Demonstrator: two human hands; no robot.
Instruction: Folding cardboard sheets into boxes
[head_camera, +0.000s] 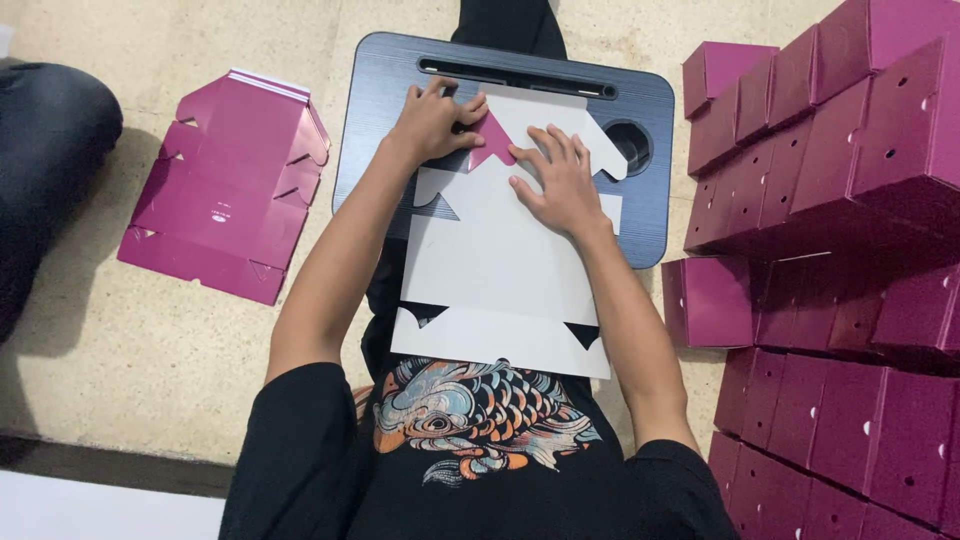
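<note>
Head view, looking down on a seated person folding a flat box blank (500, 270); the blank, white side up, is lying across a dark lap desk (380, 110) and reaching back over the person's lap. The left hand (432, 122) is curling over the far corner of the blank, its fingers pinching a small triangular flap (494, 143) that is showing its magenta face; the right hand (560, 180) is lying flat with fingers spread, gripping nothing, pressing the panel just beside that flap. Another flat magenta blank (225, 185) is resting on the floor at the left, well apart; finished magenta boxes (850, 200) are standing stacked at the right, near the desk edge.

Likely risks, judged from this arrangement: the blank is overhanging the desk toward the lap, so uneven pressure from the flat hand could be letting it slide and throwing the crease off its scored line; the pinched flap is small, so pulling too hard could be tearing or kinking it; a wide elbow swing on the right could be knocking the nearest stacked boxes.
</note>
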